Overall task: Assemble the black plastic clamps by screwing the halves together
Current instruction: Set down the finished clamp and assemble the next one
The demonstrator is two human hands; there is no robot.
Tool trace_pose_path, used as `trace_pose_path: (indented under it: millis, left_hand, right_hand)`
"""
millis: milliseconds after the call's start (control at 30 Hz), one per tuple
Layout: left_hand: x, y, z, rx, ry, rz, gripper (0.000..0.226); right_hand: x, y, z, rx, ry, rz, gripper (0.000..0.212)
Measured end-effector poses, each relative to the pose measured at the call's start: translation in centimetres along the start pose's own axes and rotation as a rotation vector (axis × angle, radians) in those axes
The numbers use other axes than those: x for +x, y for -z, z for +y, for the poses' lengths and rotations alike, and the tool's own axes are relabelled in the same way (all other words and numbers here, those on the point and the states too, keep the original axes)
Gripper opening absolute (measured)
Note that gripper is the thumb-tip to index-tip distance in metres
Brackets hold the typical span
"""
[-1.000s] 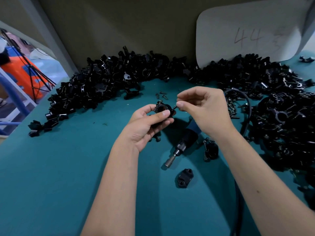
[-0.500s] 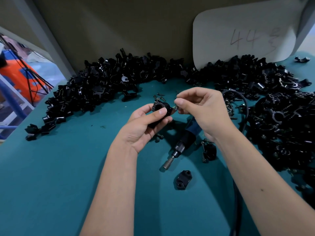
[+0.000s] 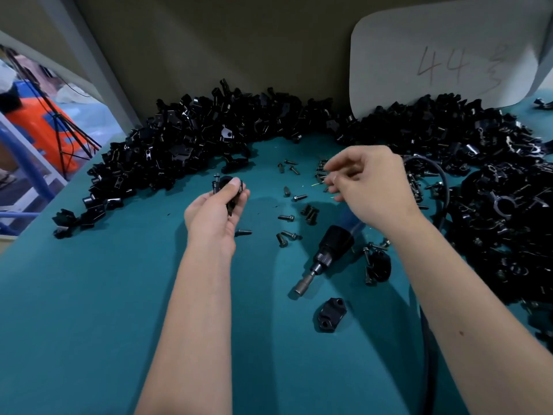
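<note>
Clamp [image 3: 229, 191] is sitting in the left hand [image 3: 214, 215], thumb curling over its top and fingers wrapping beneath, a screw standing up from its far-left edge. Since half a second ago the hands have been separating: the right hand [image 3: 369, 188], earlier pinching at the clamp's right side, is now hovering well to the right of the clamp, above the scattered screws [image 3: 294, 218] on the teal tabletop [image 3: 89, 295]. Its fingers are loosely curling, thumb and forefinger close together; whether they are pinching a screw is too blurred to tell. Electric screwdriver [image 3: 327, 256] is lying right of and nearer than the clamp, bit pointing toward the viewer. Loose clamp half [image 3: 330, 314] is lying nearer still. Piles of black parts [image 3: 191, 139] are ringing the tabletop beyond the clamp.
</note>
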State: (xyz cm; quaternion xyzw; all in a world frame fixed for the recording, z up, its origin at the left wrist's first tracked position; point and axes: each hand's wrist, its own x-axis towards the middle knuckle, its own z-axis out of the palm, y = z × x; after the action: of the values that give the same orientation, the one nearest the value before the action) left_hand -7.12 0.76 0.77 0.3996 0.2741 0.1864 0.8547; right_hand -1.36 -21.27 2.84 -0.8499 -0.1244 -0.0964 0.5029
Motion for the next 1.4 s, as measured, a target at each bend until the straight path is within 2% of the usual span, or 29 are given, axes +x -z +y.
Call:
trace_pose_path:
  millis: [133, 267, 467, 533, 600, 667, 700, 800, 867, 967, 1100, 1267, 1333, 1400]
  left_hand:
    - [0.1, -0.4, -0.7, 0.122, -0.047, 0.053, 0.025]
    - [0.0, -0.7, -0.9, 0.101, -0.066, 0.043, 0.026]
    - [0.0, -0.7, -0.7, 0.031, -0.117, 0.020, 0.031]
    - [0.1, -0.7, -0.7, 0.019, -0.122, 0.029, 0.033]
    - [0.1, -0.7, -0.8, 0.012, -0.129, 0.040, 0.035]
    - [0.2, -0.8, -0.9, 0.009, -0.136, 0.049, 0.037]
    - [0.2, -0.8, -0.9, 0.007, -0.138, 0.050, 0.038]
    - [0.1, -0.8, -1.2, 0.013, -0.142, 0.050, 0.038]
    - [0.0, -1.0, -1.5, 0.047, -0.143, 0.038, 0.037]
    - [0.0, -1.7, -2.1, 0.156, -0.148, -0.027, 0.033]
    - [-0.3, -2.8, -3.1, 0.164, -0.092, -0.172, 0.041]
    - [-0.2, -3.2, -3.8, 0.170, -0.070, -0.184, 0.048]
    - [-0.1, -3.1, -3.7, 0.163, -0.070, -0.185, 0.043]
    - [-0.1, -3.1, -3.6, 0.161, -0.068, -0.188, 0.040]
  right_hand:
    - [1.9, -1.8, -0.8, -0.458, 0.150, -0.249, 0.023]
    - [3.6, -3.8, -1.7, -0.560, 0.186, -0.453, 0.028]
    - [4.4, -4.4, -1.9, -0.550, 0.115, -0.337, 0.029]
    - [4.4, -4.1, -2.1, -0.536, 0.092, -0.333, 0.023]
    - [4.0, -4.0, -2.5, -0.524, 0.092, -0.411, 0.011]
    - [3.4, -4.3, -2.7, -0.531, 0.083, -0.494, 0.010]
    - [3.2, -4.5, -2.5, -0.529, 0.068, -0.464, 0.012]
    - [3.6, -4.0, -1.6, -0.544, -0.014, -0.169, 0.011]
    - [4.4, -3.4, -1.2, -0.565, -0.077, -0.081, 0.019]
    - [6.0, -3.1, -1.1, -0.586, -0.106, -0.131, 0.029]
    - [8.0, -4.8, -1.3, -0.616, 0.002, -0.258, 0.040]
    - [10.0, -7.1, -0.8, -0.731, 0.055, -0.468, 0.065]
    - [10.4, -7.3, -0.7, -0.759, 0.074, -0.501, 0.064]
    - [10.4, -7.3, -0.7, -0.731, 0.138, -0.495, 0.052]
